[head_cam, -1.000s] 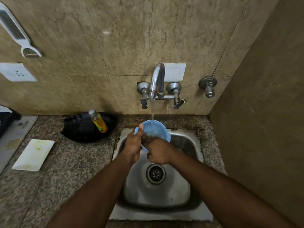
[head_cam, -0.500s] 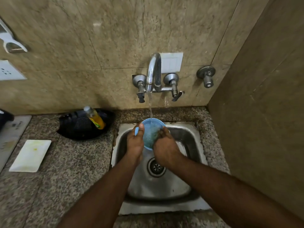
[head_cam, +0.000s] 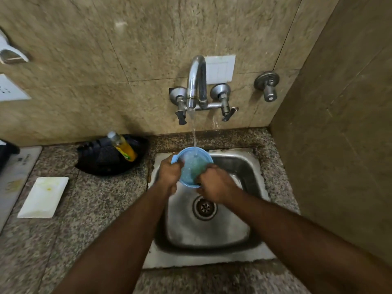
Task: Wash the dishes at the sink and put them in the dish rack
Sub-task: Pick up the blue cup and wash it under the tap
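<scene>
Blue bowl (head_cam: 194, 166), tilted mouth toward me under the tap stream (head_cam: 194, 134): my left hand (head_cam: 169, 174) grips its left rim, my right hand (head_cam: 214, 183), curled fingers inside, rubs its right wall.

Right hand (head_cam: 214, 184) fingertips hidden inside the light blue plastic bowl (head_cam: 194, 166); what they hold there can't be told. White wall-hung utensil (head_cam: 11, 53) and white wall socket (head_cam: 10, 91) cut off by left edge, both blurred.
</scene>
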The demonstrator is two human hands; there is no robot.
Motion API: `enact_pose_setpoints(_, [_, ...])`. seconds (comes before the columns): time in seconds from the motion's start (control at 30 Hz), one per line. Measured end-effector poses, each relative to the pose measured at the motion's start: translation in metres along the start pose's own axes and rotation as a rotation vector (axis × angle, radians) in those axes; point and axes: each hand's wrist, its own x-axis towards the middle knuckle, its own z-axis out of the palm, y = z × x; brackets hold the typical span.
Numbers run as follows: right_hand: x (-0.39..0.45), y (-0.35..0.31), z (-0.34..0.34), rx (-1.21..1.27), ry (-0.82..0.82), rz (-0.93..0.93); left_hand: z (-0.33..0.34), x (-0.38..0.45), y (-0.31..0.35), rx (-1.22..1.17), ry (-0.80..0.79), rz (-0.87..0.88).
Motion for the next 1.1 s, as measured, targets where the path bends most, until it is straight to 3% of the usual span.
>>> enact_pose_setpoints(0.13, [0.009, 0.028, -0.009, -0.303, -0.052, -0.032, -0.002, 0.009, 0.019, 0.181, -0.110, -0.117])
enact_pose_setpoints(0.23, [0.023, 0.019, 0.008, -0.378, -0.117, 0.003, -0.002, 0.018, 0.023, 0.212, -0.139, -0.109])
enact_pose_setpoints(0.33, [0.020, -0.003, 0.021, -0.322, -0.205, 0.057, -0.002, 0.022, 0.016, 0.137, -0.162, -0.125])
enact_pose_setpoints(0.47, [0.026, -0.030, 0.019, -0.123, -0.278, 0.223, 0.008, 0.015, -0.001, -0.058, -0.034, -0.155])
enact_pose_setpoints(0.67, [0.011, 0.000, 0.024, 0.053, -0.011, 0.040, 0.007, 0.013, -0.028, -0.263, 0.032, -0.223])
enact_pose_setpoints(0.87, [-0.002, 0.009, -0.002, -0.286, -0.175, 0.010, 0.007, 0.028, -0.065, 0.083, 0.029, -0.285])
enact_pose_setpoints(1.0, [-0.003, -0.007, -0.001, -0.267, -0.121, 0.047, 0.006, 0.058, -0.079, 0.250, 0.143, -0.212])
enact_pose_setpoints(1.1, [-0.008, 0.004, 0.016, -0.230, -0.096, 0.085, 0.017, 0.030, -0.038, 0.195, 0.077, -0.154])
